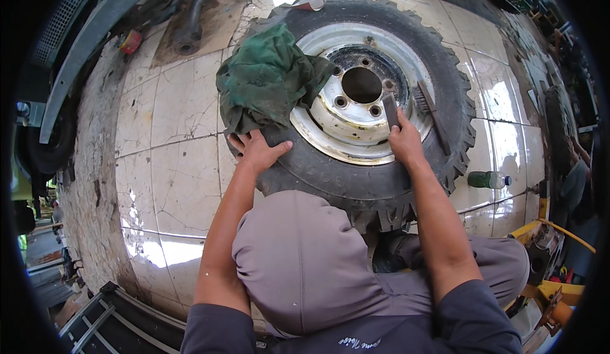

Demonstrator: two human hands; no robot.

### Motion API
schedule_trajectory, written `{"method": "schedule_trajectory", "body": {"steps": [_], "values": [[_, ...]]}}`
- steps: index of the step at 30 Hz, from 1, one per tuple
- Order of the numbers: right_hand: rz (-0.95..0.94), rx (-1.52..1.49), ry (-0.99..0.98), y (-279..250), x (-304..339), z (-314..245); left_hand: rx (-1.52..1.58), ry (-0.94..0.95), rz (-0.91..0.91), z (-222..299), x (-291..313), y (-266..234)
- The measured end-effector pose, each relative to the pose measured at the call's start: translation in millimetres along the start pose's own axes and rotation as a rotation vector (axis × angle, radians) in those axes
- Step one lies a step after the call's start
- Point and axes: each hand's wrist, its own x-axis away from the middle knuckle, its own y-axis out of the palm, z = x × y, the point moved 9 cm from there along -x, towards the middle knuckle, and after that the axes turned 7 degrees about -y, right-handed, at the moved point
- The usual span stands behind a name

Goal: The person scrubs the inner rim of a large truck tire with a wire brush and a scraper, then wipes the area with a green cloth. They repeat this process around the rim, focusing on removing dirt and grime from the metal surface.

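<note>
A big knobbly tyre (375, 185) lies flat before me, with a worn silvery-white wheel rim (318, 135) in it. My left hand (262, 152) rests on the tyre's left sidewall, its fingers spread and holding nothing. Just beyond those fingers, a crumpled dark green cloth (267, 77) covers part of the tyre and overlaps the rim. In my right hand (405, 139) is a dark, flat, narrow block (391, 110), held over the rim's right side; its exact kind cannot be made out. To the right of this hand, a wire brush (435, 120) lies across the sidewall.
A green-tinted plastic bottle (488, 180) lies on the tiled floor (184, 182) at right. Beyond it stands yellow metal equipment (562, 292). A small red tin (131, 41) and a metal arm part (190, 30) lie far left. A metal frame (105, 319) is near left.
</note>
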Motion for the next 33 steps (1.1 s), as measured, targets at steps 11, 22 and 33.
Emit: {"method": "schedule_trajectory", "body": {"steps": [11, 22, 33], "values": [[-0.05, -0.51, 0.304, 17, 4, 10, -0.012, 0.037, 0.033, 1, -2, 1], [0.132, -0.501, 0.33, 27, 10, 33, -0.059, 0.045, -0.006, 7, -4, 2], [0.15, -0.561, 0.306, 27, 8, 39, -0.047, 0.044, -0.011, 7, -2, 2]]}}
